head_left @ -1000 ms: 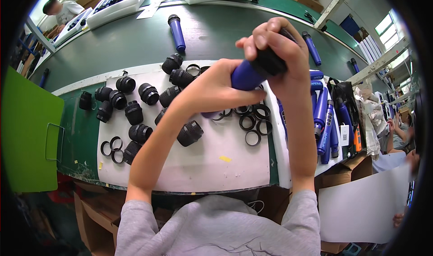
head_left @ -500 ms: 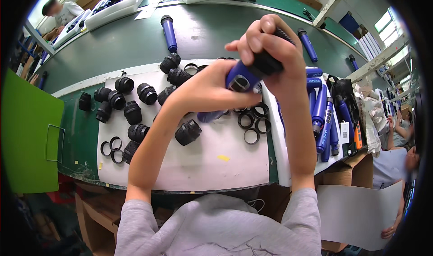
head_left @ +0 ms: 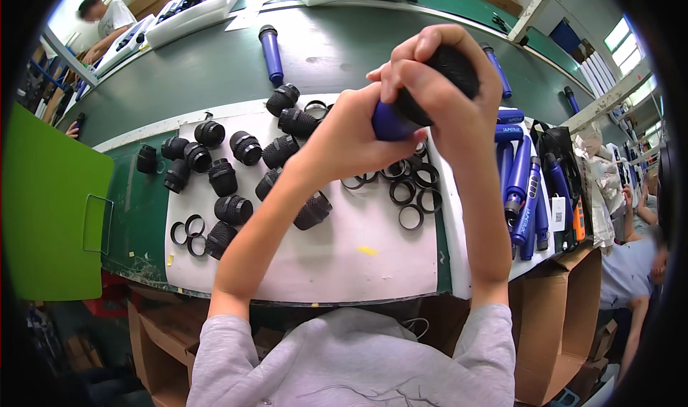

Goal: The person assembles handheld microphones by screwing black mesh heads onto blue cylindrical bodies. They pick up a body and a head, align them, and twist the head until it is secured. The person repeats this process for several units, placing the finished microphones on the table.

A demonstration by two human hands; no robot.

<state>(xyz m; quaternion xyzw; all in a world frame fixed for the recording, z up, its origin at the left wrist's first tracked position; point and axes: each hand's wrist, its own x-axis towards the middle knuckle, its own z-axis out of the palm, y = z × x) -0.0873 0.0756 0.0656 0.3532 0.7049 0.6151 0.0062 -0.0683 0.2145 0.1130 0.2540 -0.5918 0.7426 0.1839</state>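
Up above the bench, my left hand (head_left: 347,135) is closed round the blue body of a microphone (head_left: 389,122). My right hand (head_left: 448,95) wraps its fingers about the black grille head (head_left: 457,64) at the microphone's upper end. The microphone tilts up to the right, and the fingers hide much of it. Below my hands, several loose black grille heads (head_left: 233,210) lie on a white mat (head_left: 322,267). Black rings (head_left: 411,217) are grouped near the mat's right side, with more rings (head_left: 195,226) at its left.
A white foam tray (head_left: 459,242) at the right holds several blue microphones (head_left: 517,178). Another microphone (head_left: 271,57) lies on the bench beyond the mat. A green panel (head_left: 50,213) stands at the left; an open carton (head_left: 548,328) sits below right. Other people work at both sides.
The held microphone has turned, so its button panel no longer shows and more of the grille head does. The large pale sheet at lower right has gone from view. My view has shifted slightly.
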